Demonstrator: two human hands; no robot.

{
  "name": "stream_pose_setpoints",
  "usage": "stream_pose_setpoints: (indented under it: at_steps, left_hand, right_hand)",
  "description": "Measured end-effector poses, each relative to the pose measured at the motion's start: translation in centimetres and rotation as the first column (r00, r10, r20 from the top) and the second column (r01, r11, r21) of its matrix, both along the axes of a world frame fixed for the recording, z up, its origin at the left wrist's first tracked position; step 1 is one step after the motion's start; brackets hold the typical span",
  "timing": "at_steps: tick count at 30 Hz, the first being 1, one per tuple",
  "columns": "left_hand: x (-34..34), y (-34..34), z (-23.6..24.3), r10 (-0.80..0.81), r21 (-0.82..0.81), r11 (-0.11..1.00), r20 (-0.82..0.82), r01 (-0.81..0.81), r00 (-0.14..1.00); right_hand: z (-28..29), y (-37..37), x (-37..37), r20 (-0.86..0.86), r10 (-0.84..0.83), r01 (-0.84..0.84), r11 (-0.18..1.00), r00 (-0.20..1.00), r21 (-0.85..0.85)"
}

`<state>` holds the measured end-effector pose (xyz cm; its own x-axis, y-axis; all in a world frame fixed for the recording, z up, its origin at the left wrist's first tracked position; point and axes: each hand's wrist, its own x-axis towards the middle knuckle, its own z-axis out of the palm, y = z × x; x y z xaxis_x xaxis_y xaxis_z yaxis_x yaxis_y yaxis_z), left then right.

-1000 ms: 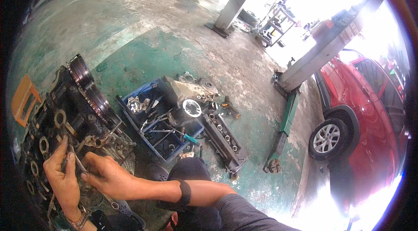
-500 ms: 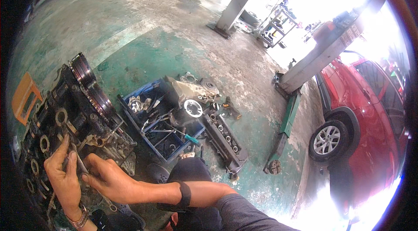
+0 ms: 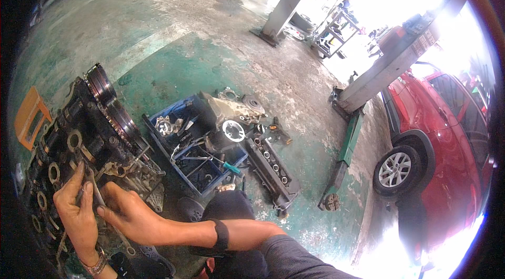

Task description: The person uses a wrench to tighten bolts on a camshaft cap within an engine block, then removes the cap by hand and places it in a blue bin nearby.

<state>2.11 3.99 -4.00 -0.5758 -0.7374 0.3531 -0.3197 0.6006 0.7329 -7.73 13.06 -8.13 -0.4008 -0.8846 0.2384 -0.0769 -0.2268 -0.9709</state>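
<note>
At the lower left, both my hands work over a dark engine block (image 3: 68, 121) with round metal openings and toothed wheels at its far end. My right hand (image 3: 129, 215) is closed around a slim grey metal wrench (image 3: 95, 190). What looks like its ring end shows below that hand, while the upper end lies beside my left thumb. My left hand (image 3: 76, 213) rests against the block, index finger pointing up and thumb bent in. Whatever sits between those fingers is hidden.
A blue parts crate (image 3: 173, 166) holds loose metal parts and a teal-handled screwdriver (image 3: 231, 168). Beside it lies a black valve cover (image 3: 271, 173). An orange plastic stool (image 3: 32, 118) stands behind the block. On the right are a green lift arm (image 3: 351, 139) and a red car (image 3: 447, 158).
My right hand has shifted very slightly left, and the ring end below it has swung a little to the left. My left hand stays in place.
</note>
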Motion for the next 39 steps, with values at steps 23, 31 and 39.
stream_pose_setpoints:
  at_steps: [23,31,39]
  left_hand:
    - [0.1,0.5,0.1,0.058,0.012,0.998,-0.037,-0.058,0.998]
    - [0.1,0.4,-0.2,0.06,-0.018,0.998,-0.019,-0.06,0.998]
    - [0.2,0.4,0.2,0.038,0.074,0.997,-0.023,-0.036,0.999]
  right_hand:
    - [-0.2,-1.1,1.2,0.024,-0.004,0.005,1.0,1.0,-0.024]
    - [-0.7,-1.3,1.4,0.025,-0.017,0.018,0.999,1.0,-0.036]
    - [-0.6,-1.3,1.4,0.056,-0.001,0.003,0.999,0.998,-0.038]
